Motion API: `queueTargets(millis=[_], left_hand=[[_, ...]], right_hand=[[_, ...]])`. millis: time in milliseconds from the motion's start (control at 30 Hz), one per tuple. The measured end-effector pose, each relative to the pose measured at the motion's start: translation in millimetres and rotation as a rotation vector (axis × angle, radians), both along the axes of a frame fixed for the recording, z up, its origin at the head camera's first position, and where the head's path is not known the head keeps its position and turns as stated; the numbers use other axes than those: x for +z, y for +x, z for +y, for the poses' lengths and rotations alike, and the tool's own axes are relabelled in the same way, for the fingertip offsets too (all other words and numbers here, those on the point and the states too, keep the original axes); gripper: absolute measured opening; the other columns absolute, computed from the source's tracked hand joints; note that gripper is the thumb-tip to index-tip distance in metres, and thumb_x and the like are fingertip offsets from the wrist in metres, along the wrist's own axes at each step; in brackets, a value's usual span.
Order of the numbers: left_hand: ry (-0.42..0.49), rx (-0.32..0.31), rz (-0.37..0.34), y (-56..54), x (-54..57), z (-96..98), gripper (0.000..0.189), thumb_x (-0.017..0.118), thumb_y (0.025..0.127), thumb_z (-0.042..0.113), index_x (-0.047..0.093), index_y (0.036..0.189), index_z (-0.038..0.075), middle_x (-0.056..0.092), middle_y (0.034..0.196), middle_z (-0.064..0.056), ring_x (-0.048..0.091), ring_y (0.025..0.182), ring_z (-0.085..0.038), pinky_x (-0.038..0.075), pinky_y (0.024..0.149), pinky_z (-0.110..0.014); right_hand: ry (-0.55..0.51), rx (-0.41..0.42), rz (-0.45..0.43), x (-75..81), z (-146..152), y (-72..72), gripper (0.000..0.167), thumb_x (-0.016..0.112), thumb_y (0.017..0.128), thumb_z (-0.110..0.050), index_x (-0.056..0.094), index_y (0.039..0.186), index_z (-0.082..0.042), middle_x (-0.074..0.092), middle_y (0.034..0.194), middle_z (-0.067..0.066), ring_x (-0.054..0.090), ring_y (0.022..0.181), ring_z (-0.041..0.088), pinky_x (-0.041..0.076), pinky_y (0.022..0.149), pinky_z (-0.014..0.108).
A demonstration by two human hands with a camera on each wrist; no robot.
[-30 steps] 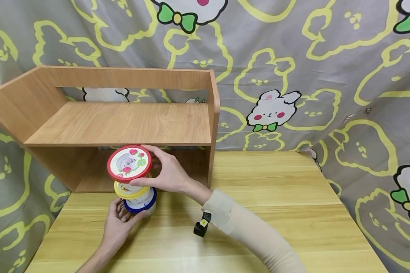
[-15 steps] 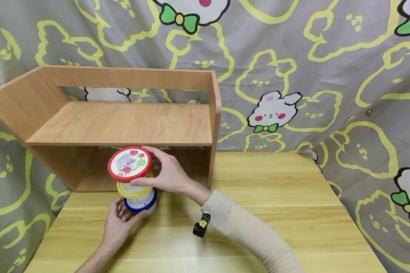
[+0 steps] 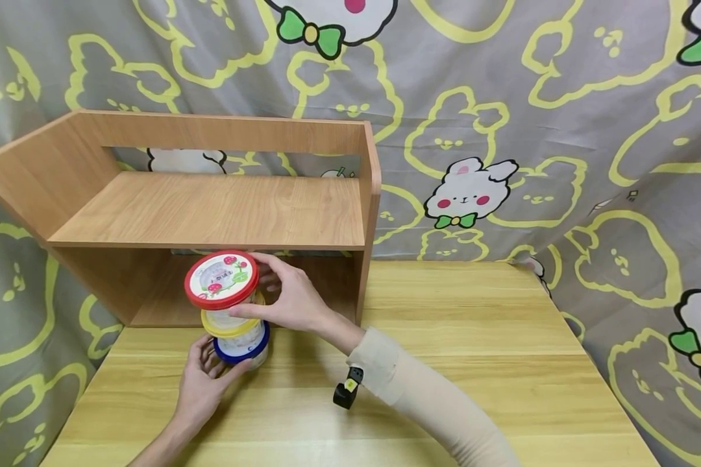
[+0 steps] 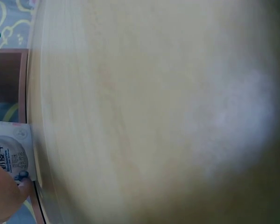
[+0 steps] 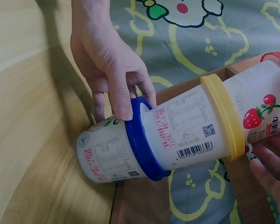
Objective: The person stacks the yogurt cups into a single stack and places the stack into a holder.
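Three paper tubs stand stacked on the table near the shelf's front. At the bottom is a blue-lidded tub (image 5: pixel 107 156) with blueberries printed on it. A yellow-lidded tub (image 5: pixel 189 126) rests on it, and a red-lidded strawberry tub (image 3: pixel 222 280) sits on top. My left hand (image 3: pixel 203 388) holds the bottom tub, thumb at the blue rim in the right wrist view. With thumb and fingers spread round its side, my right hand (image 3: pixel 295 295) grips the red-lidded tub. Only part of the bottom tub shows at the left wrist view's left edge.
A two-level wooden shelf (image 3: pixel 210 207) stands right behind the stack. The wooden table (image 3: pixel 473 363) extends to the right. A patterned curtain (image 3: pixel 561 130) hangs behind and at both sides. A small black device (image 3: pixel 346 389) is strapped at my right wrist.
The yellow-lidded tub has shifted slightly right, more in line with the blue-lidded one below. Both hands keep their hold, and the head view has drifted a little.
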State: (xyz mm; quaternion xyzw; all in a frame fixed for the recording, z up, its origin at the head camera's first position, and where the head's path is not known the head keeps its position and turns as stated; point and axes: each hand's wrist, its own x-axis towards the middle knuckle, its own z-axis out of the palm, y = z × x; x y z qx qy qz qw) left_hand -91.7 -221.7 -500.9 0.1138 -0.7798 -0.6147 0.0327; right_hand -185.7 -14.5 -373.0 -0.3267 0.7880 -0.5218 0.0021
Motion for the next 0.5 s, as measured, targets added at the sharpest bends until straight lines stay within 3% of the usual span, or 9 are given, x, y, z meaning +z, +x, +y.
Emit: queueTargets(millis=[333, 433, 500], left_hand=[[-0.012, -0.006, 0.006, 0.9, 1.1, -0.4, 0.1, 0.088, 0.088, 0.014, 0.021, 0.162, 0.006, 0.044, 0.157, -0.021, 0.049, 0.108, 0.022, 0.045, 0.093, 0.004], [-0.011, -0.004, 0.007, 0.2, 0.7, -0.4, 0.1, 0.088, 0.088, 0.014, 0.021, 0.162, 0.006, 0.045, 0.157, -0.021, 0.049, 0.109, 0.022, 0.045, 0.093, 0.004], [-0.008, -0.004, 0.009, -0.1, 0.2, -0.2, 0.1, 0.087, 0.088, 0.013, 0.021, 0.162, 0.006, 0.044, 0.157, -0.021, 0.049, 0.109, 0.023, 0.045, 0.093, 0.004]], right_hand=[[-0.067, -0.008, -0.008, -0.3, 19.2, 8.7, 0.08, 0.09, 0.085, -0.025, 0.05, 0.154, -0.017, 0.07, 0.139, 0.003, 0.07, 0.117, 0.02, 0.063, 0.1, 0.033], [-0.088, -0.002, -0.005, -3.3, 26.3, 11.3, 0.077, 0.089, 0.086, -0.022, 0.052, 0.152, -0.018, 0.07, 0.139, 0.004, 0.07, 0.118, 0.021, 0.063, 0.101, 0.039], [-0.097, -0.005, -0.001, -6.5, 31.1, 13.4, 0.076, 0.09, 0.085, -0.021, 0.053, 0.151, -0.02, 0.07, 0.138, 0.003, 0.07, 0.117, 0.019, 0.063, 0.101, 0.036]])
